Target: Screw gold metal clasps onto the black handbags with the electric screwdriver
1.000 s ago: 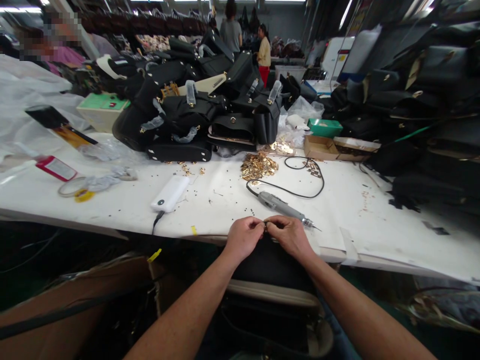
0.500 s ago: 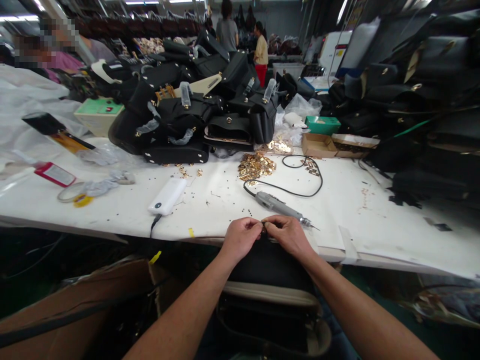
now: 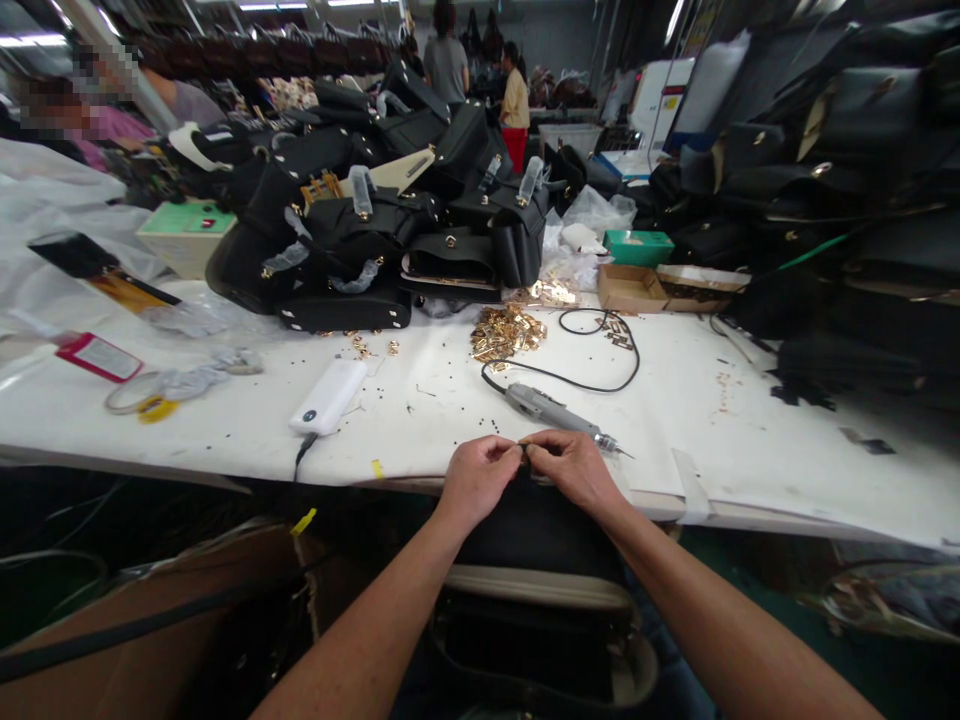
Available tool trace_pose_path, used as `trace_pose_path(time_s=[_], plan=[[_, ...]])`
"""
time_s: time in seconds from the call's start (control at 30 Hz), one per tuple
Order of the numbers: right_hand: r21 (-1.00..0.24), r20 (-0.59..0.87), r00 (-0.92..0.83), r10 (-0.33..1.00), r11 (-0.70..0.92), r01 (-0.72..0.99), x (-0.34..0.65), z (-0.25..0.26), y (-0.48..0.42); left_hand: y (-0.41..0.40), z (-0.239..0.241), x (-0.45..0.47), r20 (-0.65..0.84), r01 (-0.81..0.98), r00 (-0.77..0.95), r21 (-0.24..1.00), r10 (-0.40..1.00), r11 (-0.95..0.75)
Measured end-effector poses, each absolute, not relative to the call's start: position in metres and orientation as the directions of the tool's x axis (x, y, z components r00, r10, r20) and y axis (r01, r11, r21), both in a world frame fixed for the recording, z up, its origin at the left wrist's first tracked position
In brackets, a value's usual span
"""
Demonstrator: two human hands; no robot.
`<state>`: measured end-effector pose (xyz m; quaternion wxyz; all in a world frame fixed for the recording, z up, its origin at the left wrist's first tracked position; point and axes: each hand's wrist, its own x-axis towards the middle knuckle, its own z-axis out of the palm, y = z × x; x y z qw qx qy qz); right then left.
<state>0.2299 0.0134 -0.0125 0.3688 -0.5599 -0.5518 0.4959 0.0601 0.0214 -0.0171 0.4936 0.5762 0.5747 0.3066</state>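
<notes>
- Your black handbag (image 3: 532, 540) lies on your lap, between your forearms, its far end at the near edge of the white-covered worktable (image 3: 420, 445).
- Its black panel runs away from you toward the table, while the dark open mouth faces back toward you; the cream-edged band (image 3: 536, 588) crosses left to right, the bag's wider direction as far as you can see it.
- Your left hand (image 3: 484, 475) pinches, thumb against fingers, at a small dark piece (image 3: 523, 455) at the bag's far end.
- Your right hand (image 3: 570, 465) pinches the same spot from the other side, the fingertips nearly meeting; they cover the piece, so you cannot tell whether it belongs to the bag.
- Just beyond your right hand lies the grey electric screwdriver (image 3: 551, 408), slanting, its bit pointing right and slightly toward you.
- Farther back sits a heap of gold-coloured fittings (image 3: 508, 333).
- Compared with a second ago, the whole view slides slightly left; your pinch, the bag's direction and the screwdriver's place on the table stay the same.
</notes>
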Motion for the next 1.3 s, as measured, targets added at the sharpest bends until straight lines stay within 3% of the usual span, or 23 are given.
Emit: trace_pose_path(time_s=[0.47,0.83,1.3], plan=[[-0.951,-0.095,-0.023,0.995,-0.084,0.299,0.222,-0.016,0.012,0.022,-0.020,0.060,-0.221,0.373,0.132,0.914,0.966,0.158],[-0.961,-0.179,-0.134,0.975,-0.144,0.237,0.232,-0.012,0.017,0.027,-0.028,0.061,-0.230,0.368,0.129,0.914,0.965,0.169],[-0.969,-0.227,-0.111,0.968,-0.213,0.124,0.234,-0.010,0.013,0.012,-0.009,0.056,-0.162,0.321,0.340,0.946,0.926,0.048]])
